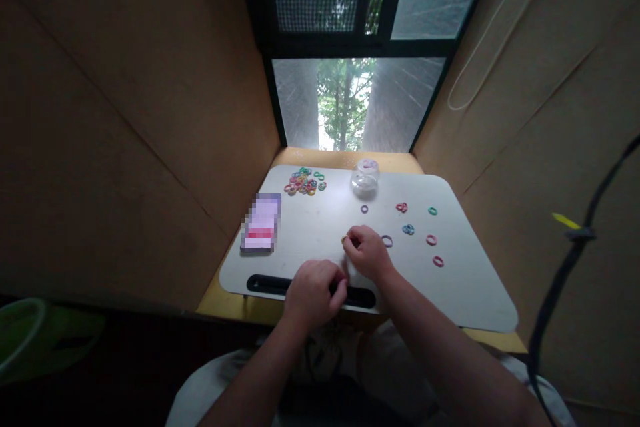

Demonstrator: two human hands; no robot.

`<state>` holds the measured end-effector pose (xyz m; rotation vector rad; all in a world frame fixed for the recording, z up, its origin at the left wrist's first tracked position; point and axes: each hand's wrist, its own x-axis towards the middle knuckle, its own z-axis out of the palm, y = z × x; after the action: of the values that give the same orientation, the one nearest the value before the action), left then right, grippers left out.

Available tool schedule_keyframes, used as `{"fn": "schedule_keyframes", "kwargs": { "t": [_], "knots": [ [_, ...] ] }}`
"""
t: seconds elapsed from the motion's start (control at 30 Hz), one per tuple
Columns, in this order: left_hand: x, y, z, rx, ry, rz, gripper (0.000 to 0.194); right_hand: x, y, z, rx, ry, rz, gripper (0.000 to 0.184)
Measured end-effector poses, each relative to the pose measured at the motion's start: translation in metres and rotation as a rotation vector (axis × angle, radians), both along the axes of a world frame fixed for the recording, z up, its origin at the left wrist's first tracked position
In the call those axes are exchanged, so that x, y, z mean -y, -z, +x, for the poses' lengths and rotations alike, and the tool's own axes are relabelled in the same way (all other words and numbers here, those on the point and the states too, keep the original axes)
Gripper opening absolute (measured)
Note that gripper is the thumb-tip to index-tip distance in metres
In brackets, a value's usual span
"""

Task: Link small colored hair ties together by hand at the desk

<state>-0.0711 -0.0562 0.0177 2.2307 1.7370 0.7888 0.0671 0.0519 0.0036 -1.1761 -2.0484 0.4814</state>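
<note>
My right hand (367,252) rests on the white lap tray (470,287), fingers closed in a pinch on a small yellowish elastic band (345,238). My left hand (314,292) is curled shut near the tray's front slot (265,284), with a bit of dark red showing at its fingertips; what it holds is too small to name. A pile of small coloured elastic bands (305,181) lies at the tray's far left. Several single bands lie spread to the right, such as a blue one (408,229) and a pink one (431,239).
A clear round container (365,180) stands at the tray's far middle. A phone (261,223) lies on the left side. Brown board walls close in on both sides; a window is ahead. A dark cable (575,247) hangs at the right, a green object (30,340) at lower left.
</note>
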Motion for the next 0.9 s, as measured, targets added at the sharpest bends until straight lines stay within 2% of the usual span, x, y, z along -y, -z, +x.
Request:
{"fn": "schedule_keyframes", "kwargs": {
  "t": [0.33, 0.9],
  "knots": [
    [0.0011, -0.0028, 0.0003, 0.014, -0.008, -0.010, 0.006, 0.0011, -0.0012, 0.0003, 0.001, 0.003, 0.006, 0.022],
    [0.0032, 0.0024, -0.0002, 0.020, -0.047, 0.017, 0.006, 0.0012, 0.0018, -0.0016, 0.011, 0.020, 0.021, 0.023]
  ]
}}
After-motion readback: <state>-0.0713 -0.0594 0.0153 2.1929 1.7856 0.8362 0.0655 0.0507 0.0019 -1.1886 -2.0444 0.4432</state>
